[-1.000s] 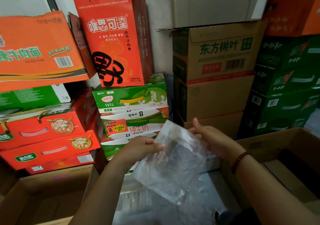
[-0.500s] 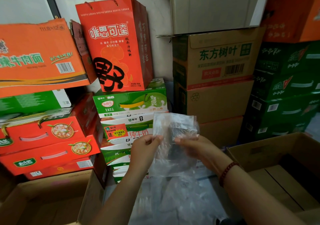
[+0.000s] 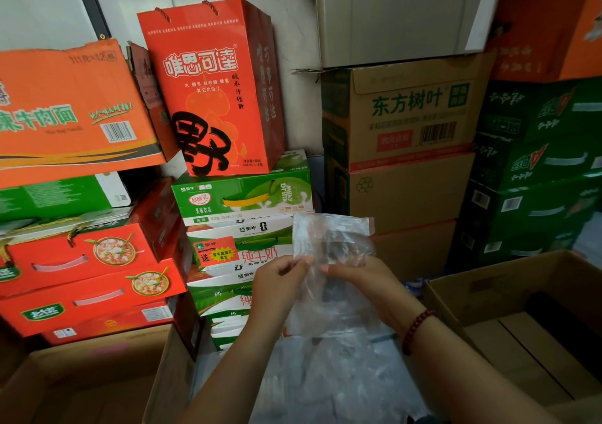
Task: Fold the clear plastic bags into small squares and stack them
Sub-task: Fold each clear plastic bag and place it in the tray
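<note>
A clear plastic bag [image 3: 329,238] hangs upright in front of me, its top edge level and its lower part crumpled. My left hand [image 3: 277,283] pinches the bag's left side near the middle. My right hand [image 3: 365,283], with a red bead bracelet on the wrist, pinches it just to the right, thumbs nearly touching. Below my arms lies a heap of more clear plastic bags [image 3: 335,378]; no folded stack is visible.
Stacked cartons fill the wall: orange and red boxes [image 3: 81,260] at left, a red gift bag [image 3: 211,91], green milk cases [image 3: 241,195], brown cartons [image 3: 407,137], green cases [image 3: 537,169]. Open cardboard boxes sit at lower left [image 3: 81,384] and lower right [image 3: 521,309].
The bag was turned from a slanted hang to upright and raised slightly. My hands came together at its middle, the right hand moving left.
</note>
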Available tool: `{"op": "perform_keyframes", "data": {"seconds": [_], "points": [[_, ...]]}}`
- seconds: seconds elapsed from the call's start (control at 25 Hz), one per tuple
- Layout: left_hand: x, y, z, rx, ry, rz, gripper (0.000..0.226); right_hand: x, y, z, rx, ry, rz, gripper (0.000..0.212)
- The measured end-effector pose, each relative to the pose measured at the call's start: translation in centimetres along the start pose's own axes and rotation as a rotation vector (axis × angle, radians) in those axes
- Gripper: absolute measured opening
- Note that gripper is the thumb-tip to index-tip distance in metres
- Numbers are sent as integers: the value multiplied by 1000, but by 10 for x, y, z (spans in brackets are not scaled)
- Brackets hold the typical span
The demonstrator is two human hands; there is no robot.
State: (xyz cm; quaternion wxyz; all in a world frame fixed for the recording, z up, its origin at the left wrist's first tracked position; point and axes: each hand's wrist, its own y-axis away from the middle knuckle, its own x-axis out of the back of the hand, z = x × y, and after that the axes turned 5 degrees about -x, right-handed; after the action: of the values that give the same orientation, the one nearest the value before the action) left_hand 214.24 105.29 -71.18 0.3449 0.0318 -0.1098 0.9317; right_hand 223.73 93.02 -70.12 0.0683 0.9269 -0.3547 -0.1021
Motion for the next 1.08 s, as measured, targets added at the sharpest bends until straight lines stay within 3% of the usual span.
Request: {"op": "perform_keyframes", "data": {"seconds": [0.12, 0.24, 0.56, 1.08], "points": [[4, -1, 1, 96, 51, -76, 27, 3, -3, 0, -23, 20, 30, 8], [8, -1, 8, 140, 96, -139, 23, 5, -3, -2, -47, 22, 27, 10], [28, -3, 14, 71, -5, -295, 13, 9, -5, -2, -6, 111, 8, 17], [29, -2, 22, 144, 443, -330, 23, 9, -4, -6, 75, 13, -34, 21]]}}
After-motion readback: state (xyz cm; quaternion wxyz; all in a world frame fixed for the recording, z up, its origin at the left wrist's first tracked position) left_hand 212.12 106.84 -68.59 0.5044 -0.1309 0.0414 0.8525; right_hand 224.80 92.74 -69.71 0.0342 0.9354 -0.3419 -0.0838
